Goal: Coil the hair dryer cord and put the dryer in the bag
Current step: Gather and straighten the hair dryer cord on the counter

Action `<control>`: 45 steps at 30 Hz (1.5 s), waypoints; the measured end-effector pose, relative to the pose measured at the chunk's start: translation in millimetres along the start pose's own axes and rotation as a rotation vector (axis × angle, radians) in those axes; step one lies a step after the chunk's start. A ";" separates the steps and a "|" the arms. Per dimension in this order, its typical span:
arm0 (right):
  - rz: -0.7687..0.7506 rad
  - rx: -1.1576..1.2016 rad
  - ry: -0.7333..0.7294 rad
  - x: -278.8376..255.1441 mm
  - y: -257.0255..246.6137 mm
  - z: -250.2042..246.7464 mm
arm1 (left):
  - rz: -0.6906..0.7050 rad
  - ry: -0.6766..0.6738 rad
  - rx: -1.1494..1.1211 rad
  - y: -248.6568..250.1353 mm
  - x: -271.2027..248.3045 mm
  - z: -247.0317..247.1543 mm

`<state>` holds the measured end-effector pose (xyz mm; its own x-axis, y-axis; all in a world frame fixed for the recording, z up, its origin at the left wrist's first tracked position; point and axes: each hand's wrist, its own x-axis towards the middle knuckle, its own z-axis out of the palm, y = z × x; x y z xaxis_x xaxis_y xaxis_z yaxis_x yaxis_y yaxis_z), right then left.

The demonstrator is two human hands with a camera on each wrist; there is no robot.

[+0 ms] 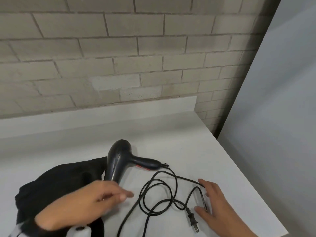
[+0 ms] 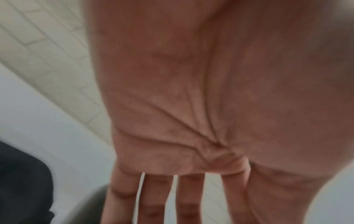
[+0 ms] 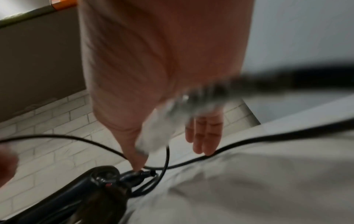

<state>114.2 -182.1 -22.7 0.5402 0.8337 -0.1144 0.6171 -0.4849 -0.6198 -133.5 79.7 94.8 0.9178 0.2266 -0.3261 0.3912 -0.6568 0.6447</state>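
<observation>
Now gathering the loose cord [image 1: 159, 194], both hands unclenched and holding nothing.

I'd pinch the plug [image 1: 192, 221] end with my right hand [image 1: 215, 204], whose fingertips touch the cord, and wind even loops toward the dryer [image 1: 119, 159], which lies on the counter [image 1: 196, 146] against the bag [image 1: 56, 183]; my left hand [image 1: 89, 200] hovers flat, ready to steady it.

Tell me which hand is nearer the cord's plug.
Right. The right hand lies just right of the plug, over the cord; the left hand hovers well left, above the bag.
</observation>
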 end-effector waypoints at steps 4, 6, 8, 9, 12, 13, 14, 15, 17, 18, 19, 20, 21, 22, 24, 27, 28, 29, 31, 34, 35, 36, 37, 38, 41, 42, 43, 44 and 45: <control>0.064 -0.012 0.000 1.6 -1.8 5.5 | 0.056 0.123 0.135 4.8 53.8 -25.8; 0.076 -0.008 -0.006 1.3 -3.1 4.5 | 0.072 0.106 0.261 1.5 96.7 -25.9; 0.087 -0.017 -0.009 1.8 -4.6 4.5 | 0.051 0.027 0.397 5.1 135.7 -17.9; 0.096 -0.028 -0.015 2.6 -4.7 4.2 | 0.027 -0.024 0.446 7.3 151.9 -11.5; 0.128 -0.026 -0.024 0.1 -8.5 2.3 | -0.023 -0.136 0.547 16.2 186.9 9.8; 0.136 -0.044 -0.007 -1.7 -9.5 2.1 | -0.027 -0.156 0.565 17.6 194.5 15.9; 0.146 -0.063 0.037 -4.5 -11.1 2.4 | -0.032 -0.174 0.578 17.9 200.7 20.8; 0.153 -0.076 0.087 -6.6 -11.3 1.0 | -0.029 -0.188 0.590 18.6 209.7 25.3; 0.064 -0.097 0.202 -12.9 -23.6 4.5 | -0.036 -0.201 0.602 12.4 213.3 30.0; -0.025 -0.077 0.300 -16.7 -31.2 5.9 | -0.032 -0.187 0.597 10.9 214.1 31.1; -0.096 -0.055 0.360 -19.2 -38.6 6.6 | -0.028 -0.170 0.584 9.0 214.4 32.0; -0.121 -0.020 0.330 -20.7 -48.8 5.9 | -0.027 -0.158 0.565 8.2 214.4 31.2; -0.096 0.052 0.237 -22.4 -61.7 5.0 | -0.023 -0.146 0.545 8.2 214.4 29.4; -0.054 0.127 0.117 -24.0 -74.0 3.3 | -0.019 -0.129 0.525 9.2 213.7 26.2; -0.007 0.167 -0.092 -24.0 -95.9 0.9 | -0.013 -0.084 0.490 13.0 211.2 17.7; -0.002 0.157 -0.210 -10.8 -112.7 8.3 | -0.009 -0.006 0.428 12.0 204.1 -2.3; -0.006 0.182 -0.182 -6.4 -114.3 10.5 | -0.005 0.035 0.399 11.0 199.9 -10.9; -0.019 0.205 -0.145 -1.9 -112.7 12.1 | 0.002 0.083 0.364 9.4 194.6 -19.9; -0.057 0.259 -0.055 5.3 -107.2 8.9 | 0.035 0.194 0.284 7.0 180.0 -38.2; -0.067 0.303 0.044 18.4 -96.3 -11.1 | 0.097 0.367 0.181 2.8 150.2 -62.1; -0.067 0.312 0.082 23.6 -94.1 -19.8 | 0.115 0.417 0.151 1.1 139.3 -67.7; -0.065 0.331 0.122 29.1 -92.4 -29.1 | 0.131 0.463 0.121 -0.7 128.4 -71.8; -0.056 0.349 0.164 35.8 -89.8 -37.8 | 0.145 0.506 0.087 -2.6 117.9 -74.3; -0.043 0.363 0.211 43.4 -87.1 -45.9 | 0.159 0.547 0.053 -4.0 107.6 -74.7; 0.001 0.419 0.375 67.9 -79.6 -65.7 | 0.198 0.671 -0.017 -7.0 80.7 -68.3; 0.024 0.460 0.422 75.4 -78.0 -69.8 | 0.208 0.714 -0.032 -7.7 73.1 -64.3; 0.049 0.496 0.454 82.4 -76.6 -71.9 | 0.210 0.756 -0.042 -8.7 66.5 -59.9; 0.066 0.520 0.473 88.4 -75.4 -72.0 | 0.205 0.787 -0.059 -9.5 60.5 -55.7; 0.076 0.527 0.485 93.9 -73.9 -70.1 | 0.198 0.803 -0.089 -9.9 54.7 -51.3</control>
<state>159.4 -86.5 66.8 0.8394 0.5324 0.1093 0.2754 -0.2433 -0.9300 -83.6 135.5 106.1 0.7266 0.5792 0.3695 0.1906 -0.6866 0.7016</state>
